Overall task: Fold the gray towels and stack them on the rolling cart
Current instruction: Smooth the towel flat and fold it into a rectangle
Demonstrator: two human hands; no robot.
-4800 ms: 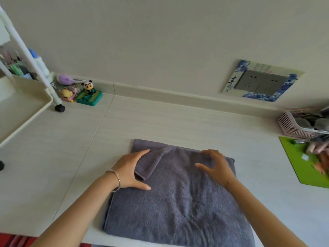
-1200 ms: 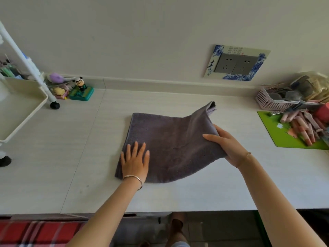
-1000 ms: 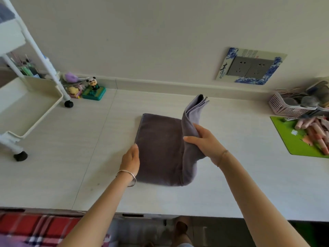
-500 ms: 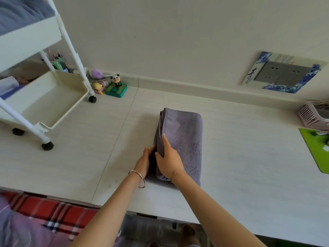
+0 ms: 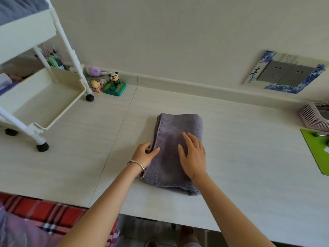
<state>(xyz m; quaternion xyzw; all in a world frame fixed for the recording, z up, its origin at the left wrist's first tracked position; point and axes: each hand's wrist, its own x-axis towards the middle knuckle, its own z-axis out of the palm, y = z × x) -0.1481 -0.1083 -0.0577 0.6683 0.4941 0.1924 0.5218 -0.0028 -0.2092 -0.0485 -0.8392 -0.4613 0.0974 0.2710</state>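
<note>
**Right hand (image 5: pixel 193 155) moved off the towel's left edge, now flat on top**

Half a second back both hands were bunched at the left edge of the gray towel (image 5: pixel 179 150); since then the right one has slid across to the right half. Palm down, fingers straight and slightly spread, pressing the top layer. Towel hasn't shifted: same narrow folded rectangle, long axis running away from the person, lying flat mid-table (image 5: pixel 249 157).

Left hand (image 5: pixel 145 155) is at the towel's left edge, near the middle of its length. Thumb lies on top, fingers curl at the layered edge, so it's pinching that edge. Silver bangle (image 5: pixel 138 165) on that wrist.

Rolling cart (image 5: pixel 66 108) stands on the table's far left, well apart from the towel. Lower tray shows only bare bottom; gray-blue cloth (image 5: pixel 19 8) sits in the top tier.

Panda figurine (image 5: pixel 115 78) is by the wall just right of the cart; pink basket (image 5: pixel 313 116) and green mat (image 5: pixel 316 150) at the right edge.
</note>
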